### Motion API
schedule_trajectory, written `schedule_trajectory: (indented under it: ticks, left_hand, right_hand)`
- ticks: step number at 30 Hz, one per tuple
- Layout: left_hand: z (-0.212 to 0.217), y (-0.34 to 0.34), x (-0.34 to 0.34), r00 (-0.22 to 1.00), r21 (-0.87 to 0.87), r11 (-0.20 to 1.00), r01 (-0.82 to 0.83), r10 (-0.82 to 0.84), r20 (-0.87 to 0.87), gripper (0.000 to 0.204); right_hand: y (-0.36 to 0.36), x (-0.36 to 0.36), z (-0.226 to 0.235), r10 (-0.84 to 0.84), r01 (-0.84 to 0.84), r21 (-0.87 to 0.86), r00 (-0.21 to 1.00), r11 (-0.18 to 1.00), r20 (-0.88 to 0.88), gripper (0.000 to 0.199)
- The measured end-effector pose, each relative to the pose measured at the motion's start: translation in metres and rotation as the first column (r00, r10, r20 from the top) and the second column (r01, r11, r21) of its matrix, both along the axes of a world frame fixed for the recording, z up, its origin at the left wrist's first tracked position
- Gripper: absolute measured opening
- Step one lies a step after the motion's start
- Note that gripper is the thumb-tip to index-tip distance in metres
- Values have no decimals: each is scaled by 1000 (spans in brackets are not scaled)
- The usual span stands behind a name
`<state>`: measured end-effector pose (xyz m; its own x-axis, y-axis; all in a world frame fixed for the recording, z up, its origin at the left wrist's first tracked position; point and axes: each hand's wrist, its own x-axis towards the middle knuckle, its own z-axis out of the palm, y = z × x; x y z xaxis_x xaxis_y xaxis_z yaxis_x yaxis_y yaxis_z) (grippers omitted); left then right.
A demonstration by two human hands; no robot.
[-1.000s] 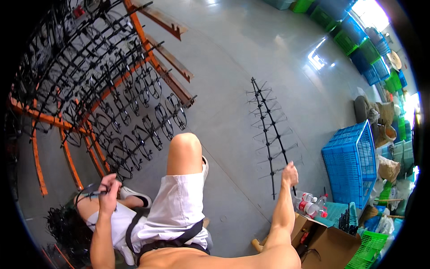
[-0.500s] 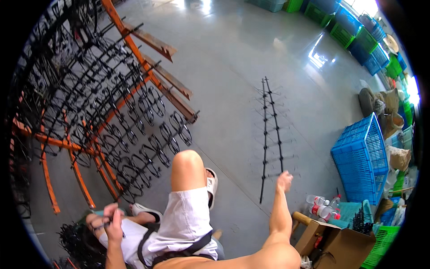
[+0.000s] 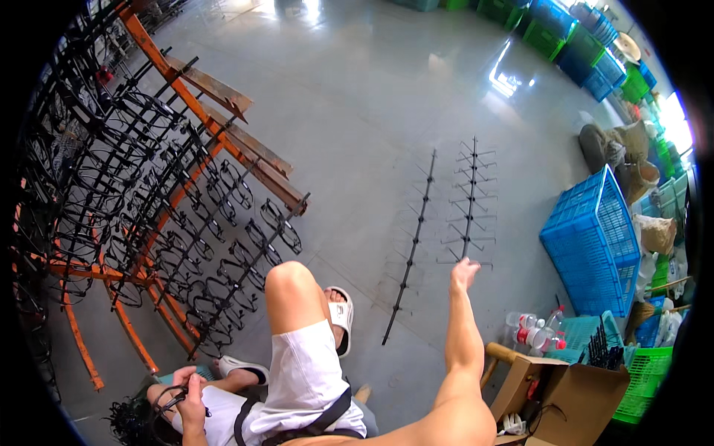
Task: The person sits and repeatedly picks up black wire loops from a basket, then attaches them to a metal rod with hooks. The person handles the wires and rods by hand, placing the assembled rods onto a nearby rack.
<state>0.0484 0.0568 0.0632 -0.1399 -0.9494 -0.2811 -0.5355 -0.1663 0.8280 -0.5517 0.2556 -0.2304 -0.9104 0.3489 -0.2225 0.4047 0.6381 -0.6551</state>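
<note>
Two hands (image 3: 465,272), two spiked black rods (image 3: 471,198), two white sandals (image 3: 342,316), one cardboard box (image 3: 587,401) are counted; several bottles (image 3: 534,337) are seen, exact number can't be told.

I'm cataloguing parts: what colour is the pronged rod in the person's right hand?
The pronged rod is black; the head view shows it best.

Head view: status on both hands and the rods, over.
Right hand gripping black hooked rod, near end. Left hand holding thin black piece. Second rod to its left; blue plastic crate right.
</note>
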Motion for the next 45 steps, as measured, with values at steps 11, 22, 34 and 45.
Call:
schedule_trajectory:
  ticks: [11, 22, 34, 45]
  left_hand:
    - [-21, 3, -52, 912, -165, 941, 296, -330, -245, 21]
    - [16, -31, -99, 661, 13, 966, 258, -166, -732, 35]
    - [-16, -38, 161, 345, 219, 787, -576, 477, -808, 17]
    - [-79, -82, 277, 638, 214, 660, -720, 751, -169, 20]
  right_hand:
    - [165, 68, 208, 276, -74, 515, 903, 854, -328, 32]
    - [326, 86, 454, 634, -338, 542, 513, 769, -579, 36]
    - [-114, 123, 411, 883, -918, 389, -115, 81, -455, 31]
    - [-349, 192, 284, 947, -894, 341, -320, -290, -33, 34]
